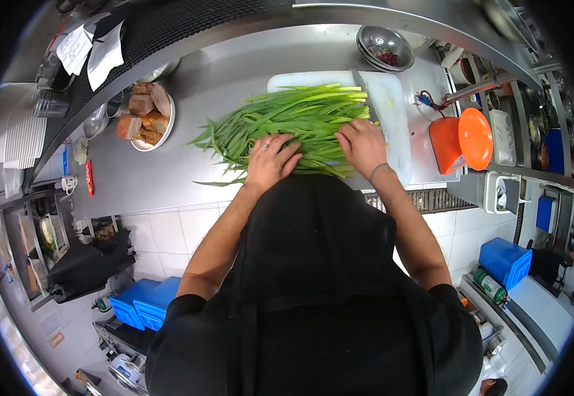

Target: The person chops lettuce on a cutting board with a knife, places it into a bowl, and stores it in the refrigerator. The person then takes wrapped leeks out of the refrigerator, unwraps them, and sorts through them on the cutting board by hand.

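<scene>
A large bunch of green onions (287, 122) lies across the white cutting board (396, 125), leaves to the left and pale ends to the right. My left hand (272, 160) bends its fingers over the leafy part, pressing on it. At the stem ends, my right hand (363, 144) grips the near side of the bunch with thumb and fingers. A knife blade (361, 82) shows beside the far pale ends; its handle cannot be made out. Some leaves hang past the board onto the steel counter (188, 86).
A white bowl (161, 136) of browned meat pieces stands left. Stacked metal bowls (392, 45) sit at the back. An orange kitchen scale (446, 145) is right of the board. Overhead, a metal shelf (234, 34) spans the counter; a red packet (89, 178) lies far left.
</scene>
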`<action>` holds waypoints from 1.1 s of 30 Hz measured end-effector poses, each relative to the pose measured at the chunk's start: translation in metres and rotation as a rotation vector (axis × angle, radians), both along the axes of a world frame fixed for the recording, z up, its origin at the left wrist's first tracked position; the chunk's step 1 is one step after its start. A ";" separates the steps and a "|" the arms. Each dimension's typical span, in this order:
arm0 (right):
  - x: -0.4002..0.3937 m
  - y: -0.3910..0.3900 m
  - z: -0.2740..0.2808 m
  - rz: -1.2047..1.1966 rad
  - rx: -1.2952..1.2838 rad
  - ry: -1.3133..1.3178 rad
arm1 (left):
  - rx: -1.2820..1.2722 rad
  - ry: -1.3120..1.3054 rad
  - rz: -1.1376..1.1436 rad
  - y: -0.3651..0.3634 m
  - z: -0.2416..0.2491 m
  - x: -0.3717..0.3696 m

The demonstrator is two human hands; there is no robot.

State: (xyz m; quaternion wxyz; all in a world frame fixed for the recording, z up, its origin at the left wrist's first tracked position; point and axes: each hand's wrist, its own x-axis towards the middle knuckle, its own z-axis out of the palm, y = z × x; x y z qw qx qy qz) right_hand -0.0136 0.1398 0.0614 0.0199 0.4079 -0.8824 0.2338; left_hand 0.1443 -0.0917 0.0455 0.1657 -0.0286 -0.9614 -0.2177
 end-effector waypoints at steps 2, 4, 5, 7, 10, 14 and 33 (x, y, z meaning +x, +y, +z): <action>-0.007 -0.002 -0.005 -0.004 0.022 -0.088 | 0.012 -0.012 0.048 0.002 0.002 -0.008; -0.008 -0.004 -0.004 -0.057 -0.034 -0.137 | 0.005 -0.025 0.062 0.001 0.002 -0.014; -0.008 -0.005 -0.004 -0.082 -0.062 -0.163 | 0.002 -0.032 0.069 0.001 0.002 -0.017; -0.010 -0.008 0.001 -0.135 -0.061 -0.197 | -0.006 -0.044 0.080 0.002 0.000 -0.021; -0.013 -0.011 0.013 -0.112 -0.073 -0.057 | -0.002 -0.056 0.072 0.004 0.002 -0.025; -0.024 -0.008 0.001 -0.040 -0.048 0.027 | -0.077 0.111 0.075 0.002 0.009 -0.038; -0.011 -0.003 0.003 -0.006 -0.068 -0.123 | 0.089 -0.087 0.106 -0.006 -0.017 0.012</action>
